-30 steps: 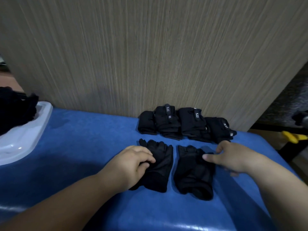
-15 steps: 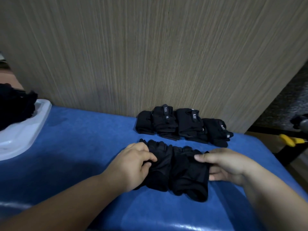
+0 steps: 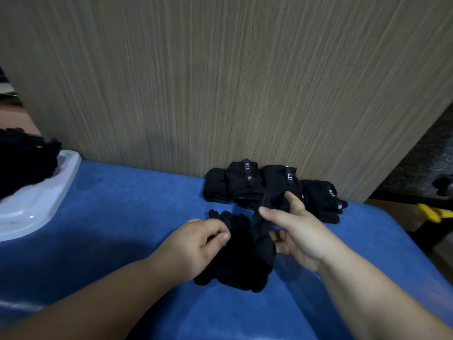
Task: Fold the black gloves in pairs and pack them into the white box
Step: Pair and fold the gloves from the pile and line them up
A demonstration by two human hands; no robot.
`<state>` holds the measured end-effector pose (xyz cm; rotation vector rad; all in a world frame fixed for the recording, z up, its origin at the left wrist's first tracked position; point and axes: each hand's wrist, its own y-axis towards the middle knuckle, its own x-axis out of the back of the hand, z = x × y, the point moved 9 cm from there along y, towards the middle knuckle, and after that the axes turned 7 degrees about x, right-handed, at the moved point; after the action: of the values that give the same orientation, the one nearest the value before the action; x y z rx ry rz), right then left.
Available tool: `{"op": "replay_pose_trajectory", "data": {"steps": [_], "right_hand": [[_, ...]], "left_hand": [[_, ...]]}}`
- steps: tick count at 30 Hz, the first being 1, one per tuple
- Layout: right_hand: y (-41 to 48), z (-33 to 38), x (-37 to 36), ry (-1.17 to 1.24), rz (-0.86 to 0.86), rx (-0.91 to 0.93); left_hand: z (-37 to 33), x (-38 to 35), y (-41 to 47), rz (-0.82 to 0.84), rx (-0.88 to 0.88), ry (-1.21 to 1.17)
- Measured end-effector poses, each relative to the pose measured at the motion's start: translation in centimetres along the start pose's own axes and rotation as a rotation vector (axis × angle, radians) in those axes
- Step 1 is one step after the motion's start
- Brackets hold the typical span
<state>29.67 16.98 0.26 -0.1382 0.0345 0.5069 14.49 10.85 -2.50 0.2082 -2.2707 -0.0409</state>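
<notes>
Folding or packing rn? (K)
Folding. L hand (image 3: 203, 241) pinches one black glove (image 3: 235, 244) lying on blue table (image 3: 122, 217), just in front of folded row (image 3: 247, 185). R hand (image 3: 296, 231) grips its mate (image 3: 264, 246), thumb + fingers round it, lifted partway over the first. (M)
Done vs left? (K)
Approx 4 bundles in row, not boxed yet. Far left of row, white box (image 3: 49, 192) holds a dark pile (image 3: 24, 163), count n/a. Reads as mid-task: finish this pair, then pack the lot. (M)
</notes>
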Motion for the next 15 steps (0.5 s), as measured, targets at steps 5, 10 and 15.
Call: {"op": "replay_pose_trajectory", "data": {"steps": [5,10,15], "right_hand": [[0.6,-1.3,-2.1,-0.018,0.05,-0.025],[1.0,-1.9,-2.8,-0.122,0.108,0.005],[1.0,-1.4,-3.5,-0.287,0.197,0.102]], "left_hand": [[0.6,0.5,0.0,0.025,0.097,-0.311],[2.0,1.2,-0.2,0.026,0.255,-0.532],[2.3,1.0,0.1,0.01,0.35,-0.434]]}}
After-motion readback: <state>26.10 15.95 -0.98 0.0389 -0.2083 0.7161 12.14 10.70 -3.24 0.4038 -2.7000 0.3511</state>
